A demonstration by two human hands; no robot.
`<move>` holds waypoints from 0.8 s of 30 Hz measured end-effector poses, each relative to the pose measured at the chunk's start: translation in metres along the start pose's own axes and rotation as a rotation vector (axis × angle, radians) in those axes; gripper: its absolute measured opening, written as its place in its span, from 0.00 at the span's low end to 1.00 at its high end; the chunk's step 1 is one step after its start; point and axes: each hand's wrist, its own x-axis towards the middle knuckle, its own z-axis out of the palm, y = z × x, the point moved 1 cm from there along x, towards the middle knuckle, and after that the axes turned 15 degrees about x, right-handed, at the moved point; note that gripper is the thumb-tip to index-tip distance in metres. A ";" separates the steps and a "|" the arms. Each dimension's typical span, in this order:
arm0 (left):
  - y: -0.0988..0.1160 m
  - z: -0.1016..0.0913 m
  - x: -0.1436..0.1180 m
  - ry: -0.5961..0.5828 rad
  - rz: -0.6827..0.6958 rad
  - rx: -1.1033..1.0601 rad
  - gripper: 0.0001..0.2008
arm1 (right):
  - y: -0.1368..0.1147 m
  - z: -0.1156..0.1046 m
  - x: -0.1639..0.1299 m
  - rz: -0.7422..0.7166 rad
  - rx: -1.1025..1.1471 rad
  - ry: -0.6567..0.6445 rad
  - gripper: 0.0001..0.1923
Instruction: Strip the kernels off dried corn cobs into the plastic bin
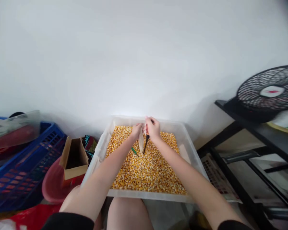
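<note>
A clear plastic bin (156, 195) filled with yellow corn kernels (148, 174) rests over my knees. My left hand (136, 130) is closed on a pale, elongated piece (141, 142) that hangs downward, its lower end close to the kernels; its kind is unclear. Beside it, my right hand (153, 128) is wrapped round a slim dark tool (146, 143) pointing down at the kernels, its exact type too small to tell. A short green stick-like thing (133, 150) lies on the kernels just below my left hand.
On the left are a blue plastic crate (26, 169), a pink basin (53, 183) and an open cardboard box (75, 156). To the right, a black fan (271, 91) sits on a dark-framed stand (251, 132). A white wall (144, 64) rises behind the bin.
</note>
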 end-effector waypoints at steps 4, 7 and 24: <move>0.048 -0.021 -0.035 0.048 0.071 -0.261 0.13 | -0.037 -0.056 -0.027 -0.140 0.039 0.164 0.19; 0.076 -0.039 -0.067 0.107 0.052 -0.546 0.11 | -0.034 -0.092 -0.055 -0.119 -0.131 0.156 0.16; 0.059 -0.042 -0.161 0.348 0.142 -0.828 0.13 | -0.005 -0.029 -0.151 0.158 -0.273 -0.361 0.17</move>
